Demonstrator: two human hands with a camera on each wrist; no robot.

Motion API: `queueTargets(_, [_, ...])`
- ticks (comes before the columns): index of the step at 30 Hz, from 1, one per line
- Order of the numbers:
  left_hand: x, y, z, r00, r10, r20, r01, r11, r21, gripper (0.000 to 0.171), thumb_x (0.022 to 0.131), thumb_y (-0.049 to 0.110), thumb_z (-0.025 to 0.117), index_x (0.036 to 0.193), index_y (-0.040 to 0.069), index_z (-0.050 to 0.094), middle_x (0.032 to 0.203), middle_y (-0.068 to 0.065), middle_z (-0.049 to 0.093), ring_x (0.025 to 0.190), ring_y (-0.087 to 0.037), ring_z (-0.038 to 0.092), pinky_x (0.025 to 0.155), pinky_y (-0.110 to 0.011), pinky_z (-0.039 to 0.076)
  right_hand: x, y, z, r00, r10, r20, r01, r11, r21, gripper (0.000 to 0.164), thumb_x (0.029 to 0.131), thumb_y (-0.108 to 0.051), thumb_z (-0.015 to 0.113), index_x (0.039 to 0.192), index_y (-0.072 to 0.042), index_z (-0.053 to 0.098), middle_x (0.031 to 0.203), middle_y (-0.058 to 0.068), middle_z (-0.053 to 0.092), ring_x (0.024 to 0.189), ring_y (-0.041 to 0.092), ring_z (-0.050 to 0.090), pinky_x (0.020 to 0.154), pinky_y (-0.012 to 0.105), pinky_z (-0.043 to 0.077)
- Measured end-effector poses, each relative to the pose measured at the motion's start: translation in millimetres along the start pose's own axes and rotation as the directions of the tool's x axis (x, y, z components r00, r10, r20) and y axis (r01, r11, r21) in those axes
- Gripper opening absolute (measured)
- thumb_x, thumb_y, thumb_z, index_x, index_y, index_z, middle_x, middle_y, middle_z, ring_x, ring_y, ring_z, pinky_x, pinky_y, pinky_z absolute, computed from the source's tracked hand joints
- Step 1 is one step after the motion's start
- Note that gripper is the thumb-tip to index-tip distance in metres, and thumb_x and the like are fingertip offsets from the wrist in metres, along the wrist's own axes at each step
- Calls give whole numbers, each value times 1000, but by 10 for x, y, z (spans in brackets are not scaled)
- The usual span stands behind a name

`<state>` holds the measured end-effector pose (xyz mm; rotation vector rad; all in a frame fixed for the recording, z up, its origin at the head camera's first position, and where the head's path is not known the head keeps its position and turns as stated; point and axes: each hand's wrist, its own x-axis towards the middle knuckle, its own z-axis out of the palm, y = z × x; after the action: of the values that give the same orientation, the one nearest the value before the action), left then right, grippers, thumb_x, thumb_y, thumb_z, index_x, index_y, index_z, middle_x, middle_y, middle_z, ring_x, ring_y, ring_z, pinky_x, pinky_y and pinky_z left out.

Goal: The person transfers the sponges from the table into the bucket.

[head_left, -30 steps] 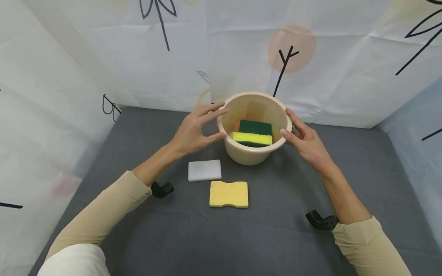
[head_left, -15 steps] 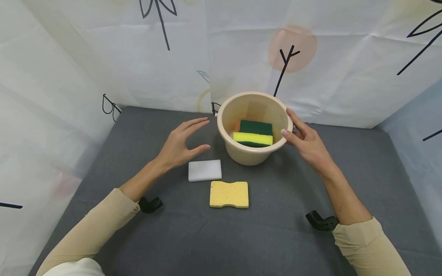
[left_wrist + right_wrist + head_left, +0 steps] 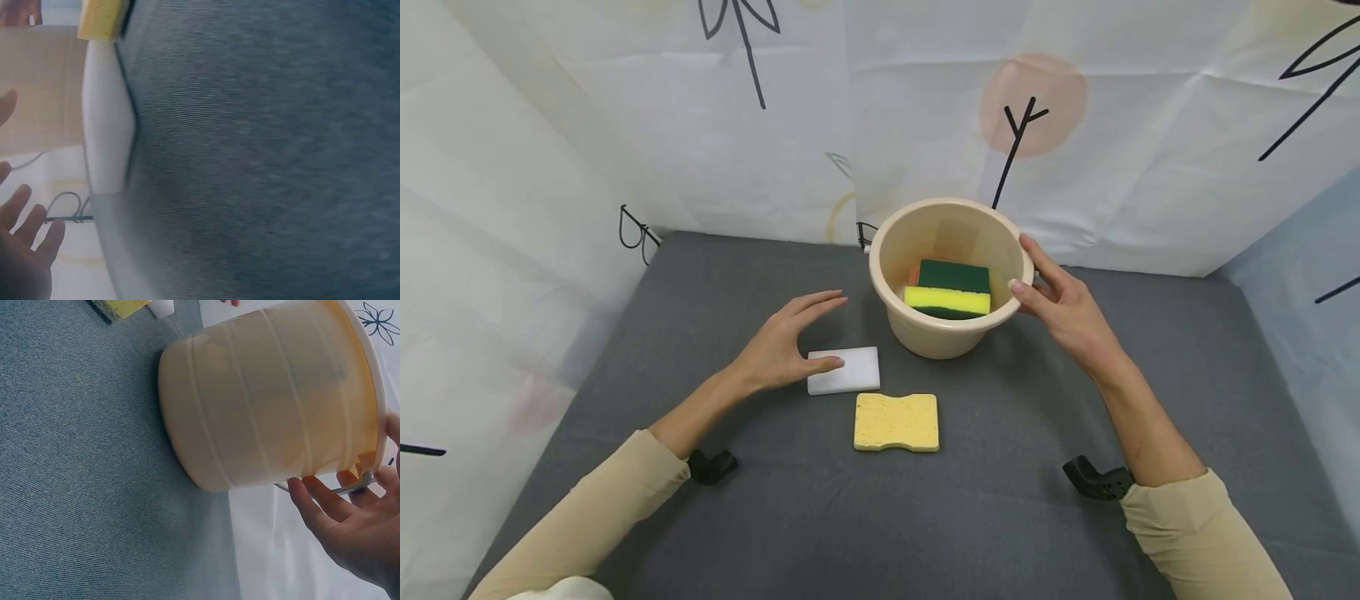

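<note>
A cream plastic bucket (image 3: pixel 936 340) stands upright at the back of the table, with several sponges in it. On top are a green-and-yellow scouring sponge (image 3: pixel 947 300) and another with a dark green face (image 3: pixel 953 275); an orange edge shows behind. My right hand (image 3: pixel 1067 312) holds the bucket's right rim, thumb over the lip and fingers outside, near the wire handle (image 3: pixel 331 489). My left hand (image 3: pixel 778 346) hovers with fingers spread, its thumb above a flat white sponge (image 3: pixel 853 373). In the left wrist view this white sponge (image 3: pixel 107 119) lies apart from the fingers.
A yellow notched sponge (image 3: pixel 897 422) lies in front of the white one on the dark grey tabletop (image 3: pixel 880 525). Close behind the bucket hangs a white printed cloth (image 3: pixel 925 108), and more cloth closes off both sides.
My left hand has left the bucket's left rim and come down and toward me, over the white sponge. My right hand and the bucket have stayed put.
</note>
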<state>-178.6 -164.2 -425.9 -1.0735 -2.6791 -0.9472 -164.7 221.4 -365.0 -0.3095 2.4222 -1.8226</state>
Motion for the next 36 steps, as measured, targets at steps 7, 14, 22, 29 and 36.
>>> queueTargets(7, [-150,-111,98,996,-5,88,2,1000,27,89,67,53,74,140,18,37,142,-4,36,134,-28,22,102,-54,22,-2,-2,19,1000,-13,4,13,1000,20,64,91,-25,56,144,-35,22,149,-1,20,124,31,41,79,20,49])
queueTargets(14, [-260,-166,188,985,0,174,-6,999,34,95,67,51,75,143,14,32,145,-8,31,136,-34,14,107,-51,8,-6,-17,38,1000,2,5,-2,1000,10,62,91,-26,55,143,-37,22,149,-3,20,124,29,41,80,20,48])
queueTargets(22, [-298,-200,274,976,10,217,-20,999,44,93,70,55,71,143,15,31,146,-4,30,136,-33,13,107,-53,8,5,-7,46,1000,-11,2,11,1000,-1,62,92,-25,54,143,-36,21,149,-2,20,123,30,41,80,21,49])
queueTargets(29, [-256,-232,359,975,61,215,-63,998,3,80,76,47,69,142,17,34,143,-1,35,135,-32,18,107,-54,6,-23,-29,2,1000,-27,-11,27,1000,-11,62,92,-25,54,144,-34,21,149,-1,21,124,29,40,78,18,48])
queueTargets(36, [-238,-208,236,983,14,182,0,997,-80,72,77,37,71,139,17,40,139,-2,41,132,-26,29,107,-46,18,-14,-28,18,1000,-18,-5,18,1000,8,62,91,-25,55,144,-34,22,149,-2,20,124,30,40,78,19,48])
